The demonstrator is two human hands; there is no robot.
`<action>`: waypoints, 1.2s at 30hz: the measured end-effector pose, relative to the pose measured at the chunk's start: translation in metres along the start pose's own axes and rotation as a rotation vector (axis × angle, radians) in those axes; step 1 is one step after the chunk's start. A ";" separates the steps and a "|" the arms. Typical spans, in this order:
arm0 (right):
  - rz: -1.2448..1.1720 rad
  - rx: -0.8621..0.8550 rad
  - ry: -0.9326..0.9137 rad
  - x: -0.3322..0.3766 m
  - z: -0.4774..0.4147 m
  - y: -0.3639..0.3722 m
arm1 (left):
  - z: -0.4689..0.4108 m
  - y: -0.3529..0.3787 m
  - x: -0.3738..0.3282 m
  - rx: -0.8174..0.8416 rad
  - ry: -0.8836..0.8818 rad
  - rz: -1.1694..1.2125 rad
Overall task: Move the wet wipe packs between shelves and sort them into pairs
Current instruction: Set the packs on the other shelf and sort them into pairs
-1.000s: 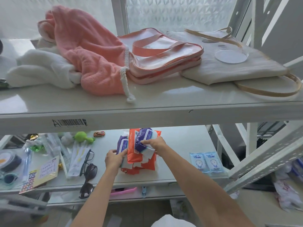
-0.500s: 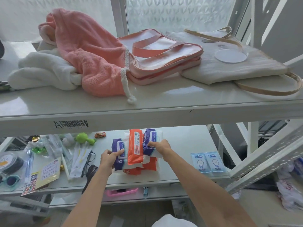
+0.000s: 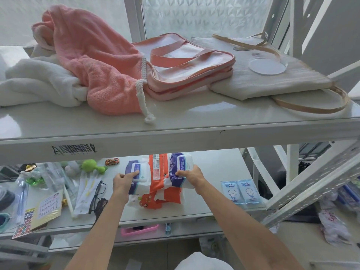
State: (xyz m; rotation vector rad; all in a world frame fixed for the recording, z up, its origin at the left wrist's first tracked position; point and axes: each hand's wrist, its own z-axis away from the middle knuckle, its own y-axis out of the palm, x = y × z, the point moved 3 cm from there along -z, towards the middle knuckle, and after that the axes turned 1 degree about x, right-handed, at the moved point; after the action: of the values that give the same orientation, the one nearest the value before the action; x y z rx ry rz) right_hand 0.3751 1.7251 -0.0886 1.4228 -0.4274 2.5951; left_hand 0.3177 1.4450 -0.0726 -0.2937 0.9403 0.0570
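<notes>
Fingers of both hands clamp the ends of the wet wipe packs [image 3: 158, 178], left hand [image 3: 124, 181] and right hand [image 3: 191, 177].

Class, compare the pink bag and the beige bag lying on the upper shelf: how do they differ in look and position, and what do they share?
The pink bag looks glossy with salmon straps; the beige bag looks matte and woven with tan straps. The pink bag is partly overlapped by the pink towel; the beige bag has a white disc on it. The pink bag lies left of the beige one. Both lie flat on the upper shelf.
</notes>
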 end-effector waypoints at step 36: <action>0.873 -0.338 0.042 -0.069 0.043 -0.111 | 0.141 0.193 0.081 0.407 0.578 -1.039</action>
State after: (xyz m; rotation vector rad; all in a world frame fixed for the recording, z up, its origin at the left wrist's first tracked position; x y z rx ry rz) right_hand 0.4758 1.8167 -0.1054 1.2223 -1.7096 2.8959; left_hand 0.4423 1.6620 -0.1030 -0.3967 1.2358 -1.2128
